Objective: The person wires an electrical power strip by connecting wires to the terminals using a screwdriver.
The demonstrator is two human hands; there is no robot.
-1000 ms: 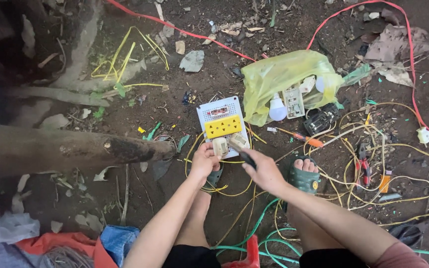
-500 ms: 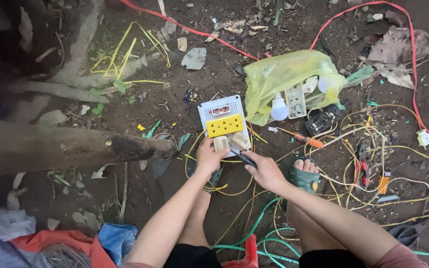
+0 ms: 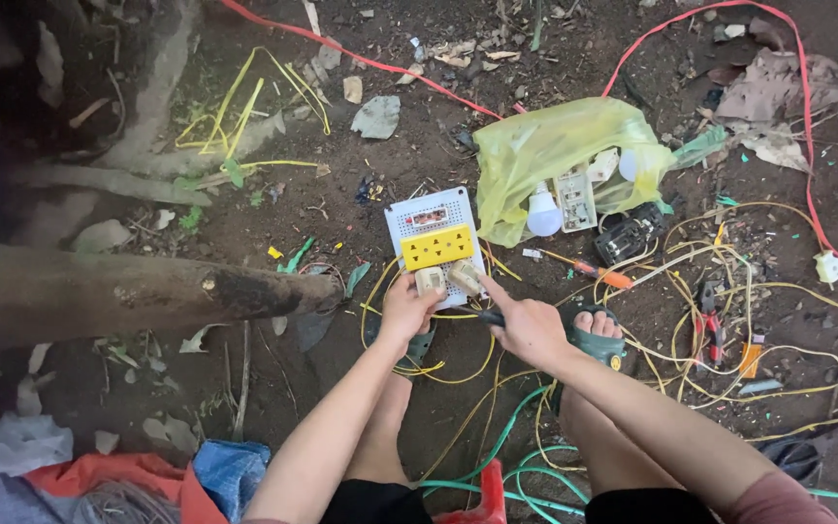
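A fallen log point(image 3: 99, 291) is lying across the left of the frame as a person is squatting over bare earth, working on a white perforated board point(image 3: 431, 233) with a yellow socket block point(image 3: 436, 247) at centre. The left hand point(image 3: 407, 309) is closing its fingers on a small beige fitting point(image 3: 430, 280) at the board's lower edge; the right hand point(image 3: 528, 330) is gripping a dark-handled tool point(image 3: 482, 315) (likely a screwdriver), aimed at a second fitting point(image 3: 465, 277). Pinning the board flat should be keeping the tip seated.
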